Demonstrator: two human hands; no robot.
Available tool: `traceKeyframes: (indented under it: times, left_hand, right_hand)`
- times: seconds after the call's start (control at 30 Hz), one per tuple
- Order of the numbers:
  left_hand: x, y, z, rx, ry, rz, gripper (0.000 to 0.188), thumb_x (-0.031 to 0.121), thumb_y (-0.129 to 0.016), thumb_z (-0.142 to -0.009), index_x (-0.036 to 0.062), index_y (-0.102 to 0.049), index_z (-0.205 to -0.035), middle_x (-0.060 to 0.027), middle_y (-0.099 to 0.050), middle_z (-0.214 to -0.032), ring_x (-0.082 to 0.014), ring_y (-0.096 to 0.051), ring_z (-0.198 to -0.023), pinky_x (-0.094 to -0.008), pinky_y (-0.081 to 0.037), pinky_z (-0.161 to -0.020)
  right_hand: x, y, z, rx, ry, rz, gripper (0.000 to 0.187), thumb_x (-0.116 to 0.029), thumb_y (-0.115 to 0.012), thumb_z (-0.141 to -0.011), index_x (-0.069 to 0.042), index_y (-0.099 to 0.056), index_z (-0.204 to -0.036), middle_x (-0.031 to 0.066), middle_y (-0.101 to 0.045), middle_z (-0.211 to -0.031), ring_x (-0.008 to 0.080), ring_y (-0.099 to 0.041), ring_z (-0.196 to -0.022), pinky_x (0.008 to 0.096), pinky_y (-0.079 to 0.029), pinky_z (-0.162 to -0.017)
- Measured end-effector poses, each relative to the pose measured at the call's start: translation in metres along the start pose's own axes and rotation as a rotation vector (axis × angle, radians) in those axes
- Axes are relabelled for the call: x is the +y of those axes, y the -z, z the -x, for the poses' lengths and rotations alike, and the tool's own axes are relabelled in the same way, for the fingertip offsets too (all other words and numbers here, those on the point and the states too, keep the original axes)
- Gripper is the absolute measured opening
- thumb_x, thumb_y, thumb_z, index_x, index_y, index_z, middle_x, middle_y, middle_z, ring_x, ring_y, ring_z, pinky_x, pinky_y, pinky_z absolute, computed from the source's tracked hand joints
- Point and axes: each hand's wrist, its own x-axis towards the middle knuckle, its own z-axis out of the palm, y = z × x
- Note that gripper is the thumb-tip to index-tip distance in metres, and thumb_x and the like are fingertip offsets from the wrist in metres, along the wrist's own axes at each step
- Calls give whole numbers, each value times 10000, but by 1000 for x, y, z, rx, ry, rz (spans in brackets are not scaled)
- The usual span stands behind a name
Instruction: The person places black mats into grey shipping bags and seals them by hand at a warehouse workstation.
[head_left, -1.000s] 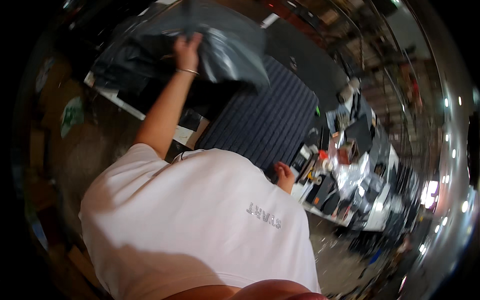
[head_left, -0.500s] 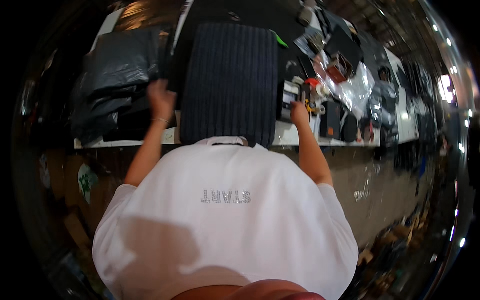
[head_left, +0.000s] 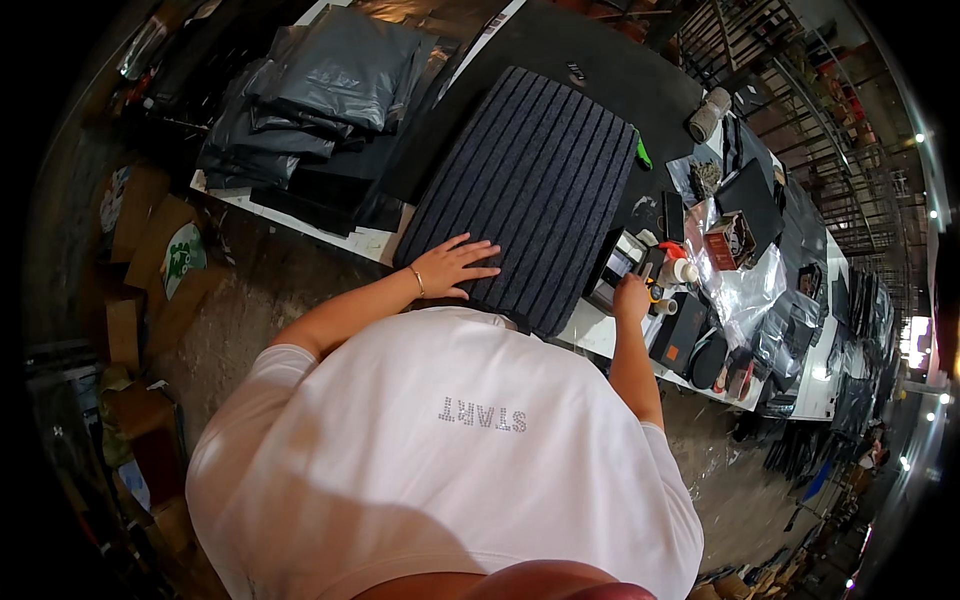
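My left hand (head_left: 455,270) lies flat with fingers spread on the near left part of a dark grey ribbed carpet mat (head_left: 530,180), which sits on a black surface on the table. My right hand (head_left: 632,297) is closed, beside the mat's right edge among small tools. What its fingers hold, if anything, is hidden. Just behind it stands a dark box-like thing with a pale top (head_left: 622,255). A yellow and black handle (head_left: 656,290) shows at its right, near a white roll (head_left: 684,271). A bright green piece (head_left: 643,150) sticks out by the mat's far right edge.
Grey plastic bags (head_left: 345,70) are piled at the left of the table. To the right are a small open red box (head_left: 730,240), clear plastic (head_left: 750,290), a dark box with an orange mark (head_left: 682,325) and a rolled grey cloth (head_left: 709,113). Cardboard (head_left: 160,240) stands below left.
My left hand has come from beside the bags onto the mat and now rests flat. My right hand stays by the small tools. The whole view has turned, so the table now slants.
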Motion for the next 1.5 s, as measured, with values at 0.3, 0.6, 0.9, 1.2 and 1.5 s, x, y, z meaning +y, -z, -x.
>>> traceKeyframes:
  times: [0.3,0.6,0.9,1.2,1.5]
  left_hand:
    - [1,13,-12,460,77,114,152,231,-631,-908,104,-656,-989,-71,-688,-938,-271,-679,-813,-381,-542,-676]
    - [26,197,-4,243,85,145,115,250,-639,-893,135,-638,-905,-30,-663,-859,-269,-653,-794,-404,-507,-684]
    - [16,64,-3,149,-90,-119,632,411,-743,-776,157,-567,-1328,-61,-531,-1326,-250,-451,-1304,-461,-263,-1165]
    - [-4,-19,13,305,-28,-137,703,455,-709,-803,197,-478,-1415,-33,-517,-1369,-208,-466,-1298,-433,-322,-1113]
    - [-20,48,-32,318,155,144,305,410,-653,-867,144,-644,-1016,-48,-645,-955,-237,-651,-891,-384,-500,-803]
  right_hand:
    - [-142,111,5,436,412,-479,589,-203,-686,-867,-75,-472,-1401,163,-644,-1194,388,-633,-1005,459,-507,-861]
    - [-182,243,30,-845,609,-525,273,-199,-680,-874,-5,-669,-1065,212,-674,-871,364,-653,-829,392,-507,-758]
    - [-150,56,-100,-240,466,-198,384,-242,-764,-767,-96,-680,-1112,140,-589,-1144,379,-573,-1113,448,-488,-923]
    - [-184,83,-130,-757,292,-247,934,-612,-755,-687,35,-541,-1326,263,-568,-1285,432,-558,-1190,421,-433,-1037]
    - [-199,137,32,-316,520,-66,937,-427,-801,-731,-74,-349,-1471,217,-570,-1305,389,-611,-1096,442,-525,-865]
